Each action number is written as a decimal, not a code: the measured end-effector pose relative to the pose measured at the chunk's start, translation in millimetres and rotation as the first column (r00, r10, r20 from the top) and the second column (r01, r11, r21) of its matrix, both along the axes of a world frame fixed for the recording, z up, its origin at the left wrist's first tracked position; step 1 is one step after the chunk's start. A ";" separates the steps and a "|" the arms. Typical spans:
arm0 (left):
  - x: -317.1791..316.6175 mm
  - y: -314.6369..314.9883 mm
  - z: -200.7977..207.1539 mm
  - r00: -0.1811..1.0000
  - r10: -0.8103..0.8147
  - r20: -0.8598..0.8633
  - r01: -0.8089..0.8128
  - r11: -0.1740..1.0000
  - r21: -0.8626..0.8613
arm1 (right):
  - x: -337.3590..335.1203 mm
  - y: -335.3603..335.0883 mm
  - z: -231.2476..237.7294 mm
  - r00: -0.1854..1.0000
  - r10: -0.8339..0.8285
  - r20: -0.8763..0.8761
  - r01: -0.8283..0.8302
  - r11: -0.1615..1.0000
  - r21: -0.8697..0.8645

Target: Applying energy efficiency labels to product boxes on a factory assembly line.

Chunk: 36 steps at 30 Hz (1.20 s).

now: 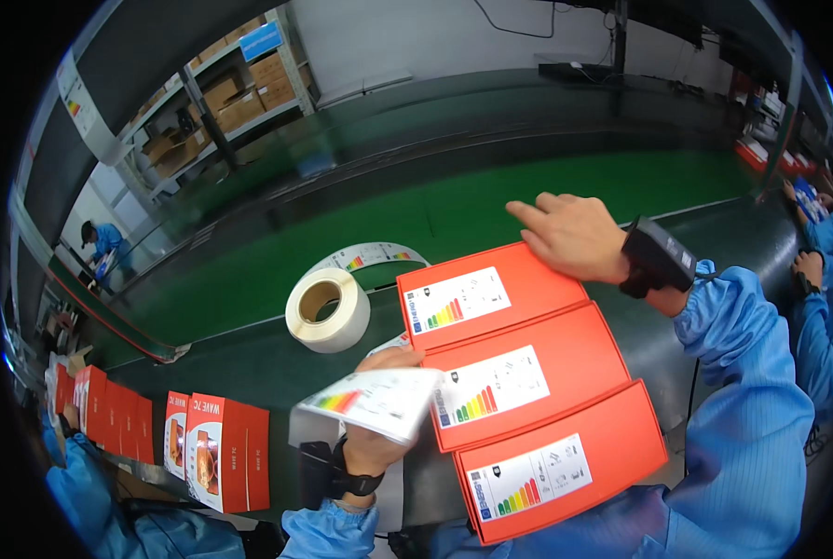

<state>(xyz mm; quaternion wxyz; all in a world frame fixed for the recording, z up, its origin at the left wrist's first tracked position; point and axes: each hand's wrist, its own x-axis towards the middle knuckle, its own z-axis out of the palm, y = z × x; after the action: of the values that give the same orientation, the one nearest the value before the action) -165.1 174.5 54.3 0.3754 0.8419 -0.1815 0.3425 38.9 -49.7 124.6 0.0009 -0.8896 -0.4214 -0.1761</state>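
Three flat red boxes lie in a slanting row before me: the far box [542,289], the middle box [580,359] and the near box [626,433]. Each bears a white energy label with coloured bars. My right hand [570,238] rests at the far box's upper right edge, fingers stretched out and holding nothing. Left of the boxes, my left hand [379,449] grips a loose energy label [379,396], tilted and slightly blurred, which hides most of its fingers. Beyond that hand stands a white label roll [349,324], with a printed label strip [370,253] curving behind it.
Several red boxes [244,456] stand upright at the left, with another red row [118,419] farther along. A green conveyor belt [435,210] runs across behind the bench. Co-workers in blue sit at both sides. A shelf [239,121] holds cardboard cartons at the back left.
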 end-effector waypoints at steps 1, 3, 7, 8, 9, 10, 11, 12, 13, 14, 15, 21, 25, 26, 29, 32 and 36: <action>-3.7 2.4 -6.2 0.998 -0.014 -0.061 0.004 0.987 -0.161 | -0.8 -13.6 0.3 0.997 0.014 -0.073 -0.004 0.992 0.128; -8.7 -4.5 -10.3 0.990 -0.079 -0.117 0.016 0.888 -0.460 | -1.8 -50.2 -14.0 0.967 0.086 -0.240 0.022 0.910 0.415; -7.2 5.2 -29.6 0.900 -0.102 -0.425 -0.262 0.652 -0.711 | -49.1 -124.8 -62.6 0.856 0.190 -0.481 0.174 0.770 0.614; -4.4 11.8 -37.5 0.848 -0.174 -0.502 -0.307 0.611 -0.730 | -62.6 -141.8 -75.8 0.802 0.177 -0.570 0.232 0.787 0.572; 3.4 16.4 -46.4 0.827 -0.298 -0.477 -0.281 0.517 -0.809 | -79.6 -161.0 -85.9 0.677 0.185 -0.713 0.324 0.794 0.514; 12.0 23.6 -51.5 0.806 -0.405 -0.432 -0.256 0.421 -0.870 | -95.1 -177.0 -89.1 0.527 0.246 -0.814 0.289 0.848 0.444; 18.7 29.2 -58.5 0.776 -0.504 -0.379 -0.253 0.302 -0.919 | -111.4 -190.0 -96.9 0.430 0.294 -0.854 0.165 0.904 0.394; 27.3 18.7 -53.1 0.774 -0.525 -0.355 -0.286 0.209 -0.935 | -131.9 -196.8 -93.6 0.322 0.312 -0.894 0.088 0.930 0.356; 29.0 13.6 -52.2 0.732 -0.609 -0.306 -0.257 0.169 -0.952 | -149.2 -197.8 -99.8 0.187 0.378 -0.907 0.070 0.916 0.396; 30.0 9.9 -50.9 0.684 -0.682 -0.260 -0.235 0.131 -0.963 | -162.6 -194.5 -107.0 0.144 0.409 -0.901 0.004 0.910 0.414; 29.7 2.8 -50.6 0.635 -0.736 -0.234 -0.219 0.119 -0.969 | -176.5 -189.8 -119.2 0.087 0.497 -0.863 -0.055 0.868 0.494; 23.4 -30.9 -22.6 0.562 -0.747 -0.356 -0.140 0.339 -0.931 | -215.8 -126.9 -141.6 -0.031 0.656 -0.754 -0.178 0.739 0.650; 33.8 -57.2 -10.6 0.547 -0.681 -0.487 -0.116 0.514 -0.850 | -228.6 -96.6 -169.1 -0.023 0.790 -0.612 -0.116 0.606 0.787; 35.9 -62.9 -7.7 0.548 -0.659 -0.515 -0.113 0.552 -0.826 | -232.6 -91.5 -175.2 0.098 0.813 -0.575 -0.133 0.583 0.802; 44.2 -77.7 -2.1 0.553 -0.596 -0.582 -0.096 0.649 -0.755 | -236.2 -85.2 -186.8 0.167 0.753 -0.637 -0.153 0.658 0.737; 75.5 -103.6 -8.7 0.527 -0.578 -0.623 -0.036 0.717 -0.696 | -229.8 -90.0 -204.3 0.119 0.671 -0.732 -0.065 0.741 0.669; 109.8 -128.6 -7.3 0.536 -0.517 -0.668 0.030 0.802 -0.597 | -222.9 -93.2 -227.8 -0.165 0.573 -0.803 0.100 0.819 0.565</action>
<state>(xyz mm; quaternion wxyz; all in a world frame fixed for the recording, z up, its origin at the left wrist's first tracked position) -55.3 45.9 47.1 0.6777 0.7268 -0.0274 -0.1086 -184.0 -142.9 -103.2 0.5487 -0.5851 -0.3882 0.4537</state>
